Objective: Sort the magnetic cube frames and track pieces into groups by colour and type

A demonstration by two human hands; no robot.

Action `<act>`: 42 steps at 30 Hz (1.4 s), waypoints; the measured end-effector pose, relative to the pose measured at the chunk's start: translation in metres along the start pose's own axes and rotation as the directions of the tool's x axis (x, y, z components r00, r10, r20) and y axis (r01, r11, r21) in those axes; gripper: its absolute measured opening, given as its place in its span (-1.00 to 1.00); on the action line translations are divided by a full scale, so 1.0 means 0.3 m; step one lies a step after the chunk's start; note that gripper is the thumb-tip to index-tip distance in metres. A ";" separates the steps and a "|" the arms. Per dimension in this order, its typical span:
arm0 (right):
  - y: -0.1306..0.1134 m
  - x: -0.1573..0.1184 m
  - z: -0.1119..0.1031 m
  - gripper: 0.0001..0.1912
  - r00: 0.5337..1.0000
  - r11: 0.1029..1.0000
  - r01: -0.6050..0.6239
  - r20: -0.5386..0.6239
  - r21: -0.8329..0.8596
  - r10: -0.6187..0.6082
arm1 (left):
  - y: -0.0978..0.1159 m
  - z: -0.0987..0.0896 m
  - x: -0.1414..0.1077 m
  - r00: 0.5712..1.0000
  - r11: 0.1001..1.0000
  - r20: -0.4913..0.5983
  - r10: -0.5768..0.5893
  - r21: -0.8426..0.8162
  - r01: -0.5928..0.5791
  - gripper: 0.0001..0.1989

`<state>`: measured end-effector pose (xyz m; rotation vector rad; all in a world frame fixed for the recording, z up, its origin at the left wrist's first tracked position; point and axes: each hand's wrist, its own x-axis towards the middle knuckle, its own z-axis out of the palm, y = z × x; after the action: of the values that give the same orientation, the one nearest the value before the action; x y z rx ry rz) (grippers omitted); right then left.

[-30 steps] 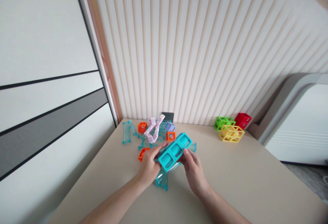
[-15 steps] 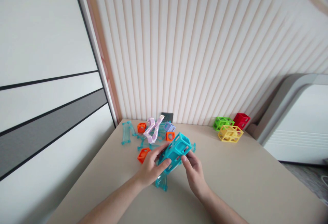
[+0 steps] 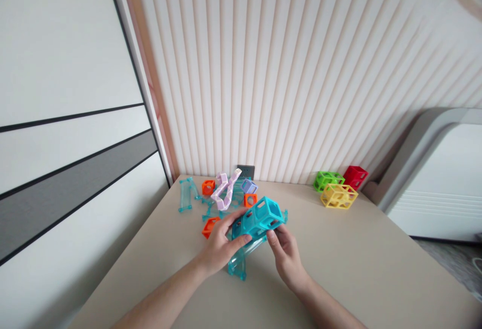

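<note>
Between my hands is a long teal block of joined open-sided cubes, tilted with its right end up. My left hand grips its left end, thumb on the near side and fingers behind. My right hand closes on its right end, thumb at the lower edge and fingers partly hidden behind. Just below the block, a clear teal track piece shows; I cannot tell whether it touches the block. An orange cube lies beside my left hand.
Behind my hands lie a lilac zigzag piece, a periwinkle cube, orange cubes and several clear teal tracks. Green, yellow and red blocks stand at the table's back right. A ribbed wall rises behind.
The teal block has turned in my hands, lying flatter with its right end a little lower and further right. More of the clear track beneath it shows. My hands stay nearly in place.
</note>
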<state>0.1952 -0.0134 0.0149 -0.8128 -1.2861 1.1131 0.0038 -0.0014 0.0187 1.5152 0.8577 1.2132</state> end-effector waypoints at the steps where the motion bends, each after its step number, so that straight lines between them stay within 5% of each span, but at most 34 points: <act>1: 0.000 0.000 -0.002 -0.62 1.000 1.000 0.006 0.007 -0.007 -0.006 | -0.001 0.000 0.000 1.000 1.000 0.004 0.004 -0.001 -0.004 -0.41; 8: 0.002 -0.002 -0.009 -0.60 0.999 0.998 0.030 0.038 -0.056 -0.028 | -0.006 -0.005 -0.002 0.999 0.998 0.031 0.043 0.050 -0.045 -0.44; 13: 0.015 -0.004 -0.012 -0.55 0.999 0.992 0.030 0.029 -0.125 -0.026 | -0.009 -0.003 -0.006 0.981 0.948 -0.009 0.192 0.262 -0.183 -0.49; 23: 0.067 -0.006 -0.016 -0.61 0.998 0.972 0.052 0.047 -0.230 -0.043 | -0.026 -0.003 -0.002 0.840 0.653 -0.020 0.542 0.640 -0.406 -0.50; 31: 0.077 -0.002 -0.032 -0.68 0.994 0.948 0.085 -0.037 -0.307 -0.101 | -0.011 0.000 -0.007 0.830 0.606 0.026 0.557 0.671 -0.428 -0.49; 42: 0.053 0.001 -0.021 -0.63 0.997 0.945 0.073 0.016 -0.320 -0.072 | -0.004 0.005 -0.013 0.789 0.549 -0.004 0.614 0.720 -0.424 -0.46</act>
<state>0.1987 -0.0076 -0.0009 -0.9941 -1.5119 0.8578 0.0044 -0.0050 0.0165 2.3986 1.1581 1.6646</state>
